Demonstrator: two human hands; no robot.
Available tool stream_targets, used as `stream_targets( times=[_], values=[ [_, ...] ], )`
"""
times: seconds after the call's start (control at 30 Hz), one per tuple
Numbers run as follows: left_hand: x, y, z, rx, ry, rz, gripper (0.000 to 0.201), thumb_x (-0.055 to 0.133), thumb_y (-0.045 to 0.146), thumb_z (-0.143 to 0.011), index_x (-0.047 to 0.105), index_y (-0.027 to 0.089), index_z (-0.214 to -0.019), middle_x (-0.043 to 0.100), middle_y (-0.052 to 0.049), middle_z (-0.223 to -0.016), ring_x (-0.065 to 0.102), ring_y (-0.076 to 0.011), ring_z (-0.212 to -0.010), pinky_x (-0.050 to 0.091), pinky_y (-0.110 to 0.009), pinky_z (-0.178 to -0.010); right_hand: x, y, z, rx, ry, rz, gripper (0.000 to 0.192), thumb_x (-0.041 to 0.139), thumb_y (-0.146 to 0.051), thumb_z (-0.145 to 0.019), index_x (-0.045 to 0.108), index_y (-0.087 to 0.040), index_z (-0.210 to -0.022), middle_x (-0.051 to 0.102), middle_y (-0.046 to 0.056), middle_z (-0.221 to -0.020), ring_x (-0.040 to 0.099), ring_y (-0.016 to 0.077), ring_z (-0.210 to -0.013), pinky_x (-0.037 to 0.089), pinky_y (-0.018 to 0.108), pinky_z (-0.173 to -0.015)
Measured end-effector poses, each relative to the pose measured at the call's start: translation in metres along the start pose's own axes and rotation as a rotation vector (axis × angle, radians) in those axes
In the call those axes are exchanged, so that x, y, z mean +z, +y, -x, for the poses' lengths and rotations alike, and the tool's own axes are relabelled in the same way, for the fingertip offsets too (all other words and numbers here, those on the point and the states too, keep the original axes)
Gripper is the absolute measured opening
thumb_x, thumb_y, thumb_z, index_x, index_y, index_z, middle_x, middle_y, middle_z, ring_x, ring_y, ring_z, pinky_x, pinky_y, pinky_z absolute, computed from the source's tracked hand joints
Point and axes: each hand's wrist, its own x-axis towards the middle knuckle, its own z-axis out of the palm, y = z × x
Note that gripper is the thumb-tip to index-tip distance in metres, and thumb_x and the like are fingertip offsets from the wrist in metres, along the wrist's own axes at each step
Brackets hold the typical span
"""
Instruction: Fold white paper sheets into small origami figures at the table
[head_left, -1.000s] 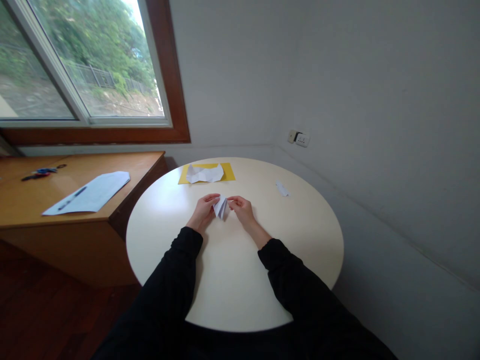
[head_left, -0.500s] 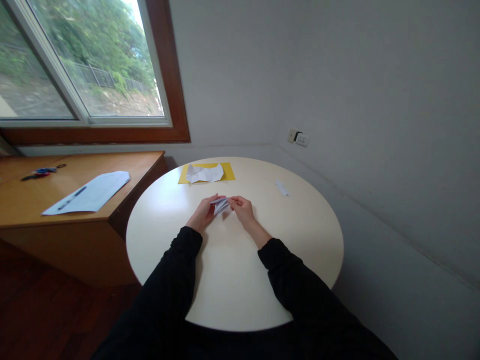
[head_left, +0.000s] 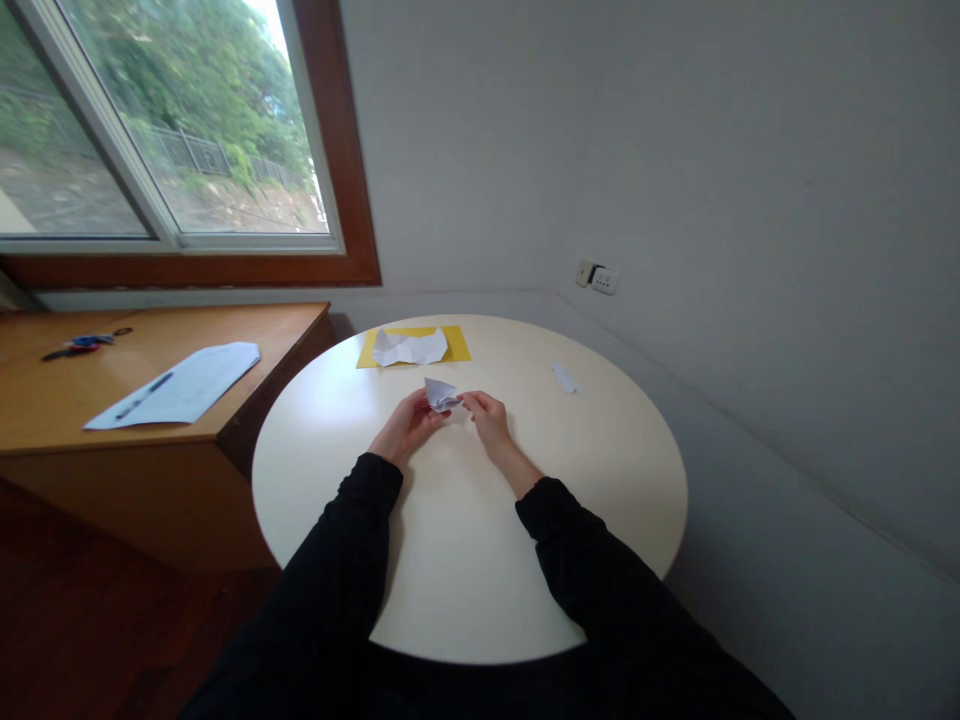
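Round cream counter [head_left: 465, 560] fills my view under grey walls; both my hands, left hand [head_left: 406, 425] and right hand [head_left: 486, 418], pinch a folded white paper [head_left: 439, 394] mid-counter. Its folds look too small to read.

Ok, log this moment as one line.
left hand: holds folded paper | right hand: pinches same paper | place: above round table | nearby: crumpled sheet on yellow sheet
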Motion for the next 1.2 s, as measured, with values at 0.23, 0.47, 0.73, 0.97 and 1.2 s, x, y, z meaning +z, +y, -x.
stream_targets(
  times=[0.23,0.47,0.73,0.97,1.2],
  values=[
    [-0.003,0.001,0.000,-0.061,0.024,0.106,0.025,0.051,0.031,-0.078,0.063,0.009,-0.081,0.064,-0.013,-0.081,0.059,-0.0173,-0.072,0.050,-0.031,-0.074,0.001,0.002,0.002,-0.179,0.018,0.181,0.026,0.052,-0.014,-0.060,0.065,-0.020,-0.082,0.060,0.005,-0.095,0.052,0.0183,-0.091,0.043,0.029,-0.071],
    [0.001,0.000,0.005,-0.161,-0.064,0.084,0.028,0.051,0.034,-0.079,0.064,0.010,-0.081,0.063,-0.011,-0.077,0.058,-0.0152,-0.066,0.049,-0.032,-0.073,0.002,0.004,0.002,-0.183,0.051,0.208,0.019,0.061,-0.032,-0.065,0.062,-0.018,-0.078,0.058,0.006,-0.090,0.053,0.0185,-0.085,0.042,0.027,-0.062],
    [0.002,0.000,0.007,-0.214,-0.163,-0.013,0.024,0.059,0.026,-0.077,0.064,0.008,-0.091,0.064,-0.012,-0.081,0.061,-0.0179,-0.075,0.047,-0.034,-0.080,0.002,0.004,-0.001,-0.162,0.111,0.179,0.021,0.054,-0.038,-0.070,0.055,-0.018,-0.068,0.057,0.003,-0.072,0.052,0.0159,-0.070,0.040,0.028,-0.064],
    [0.003,-0.004,0.008,-0.004,-0.107,-0.132,0.012,0.067,0.012,-0.066,0.064,0.008,-0.077,0.064,-0.010,-0.081,0.062,-0.0156,-0.076,0.047,-0.032,-0.084,0.003,0.006,-0.003,-0.114,0.052,0.068,0.021,0.055,-0.038,-0.069,0.054,-0.017,-0.067,0.058,0.000,-0.065,0.052,0.0139,-0.063,0.042,0.026,-0.061],
    [0.010,-0.009,0.010,0.036,-0.097,-0.162,0.021,0.071,0.016,-0.062,0.062,0.007,-0.079,0.065,-0.008,-0.076,0.061,-0.0133,-0.070,0.047,-0.028,-0.077,0.004,0.006,-0.002,-0.058,0.049,-0.024,0.019,0.060,-0.034,-0.064,0.055,-0.016,-0.069,0.059,0.001,-0.066,0.055,0.0136,-0.059,0.044,0.026,-0.057]
  ],
)
